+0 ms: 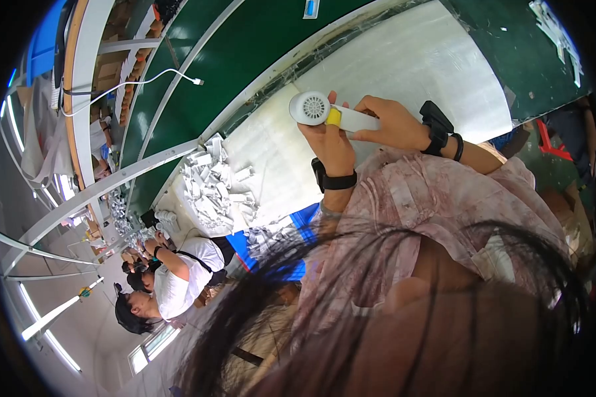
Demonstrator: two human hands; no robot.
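A white handheld fan [309, 107] with a round slotted grille is held above the pale work surface. My left hand [336, 151] is closed around the fan's neck, just below its head. A small yellow piece [334, 118] shows on the neck beside the left fingers; whether it is a sticker or a part I cannot tell. My right hand [397, 122] grips the lower end of the white handle, thumb and fingers pressed to it. Dark bands circle both wrists.
A heap of white plastic parts [212, 182] lies on the table to the left, near a blue bin [237, 246] of similar parts. Beyond runs a green belt [218, 86]. A white cable [132, 83] hangs at left. Another person [187, 274] works farther left. White strips [557, 36] lie far right.
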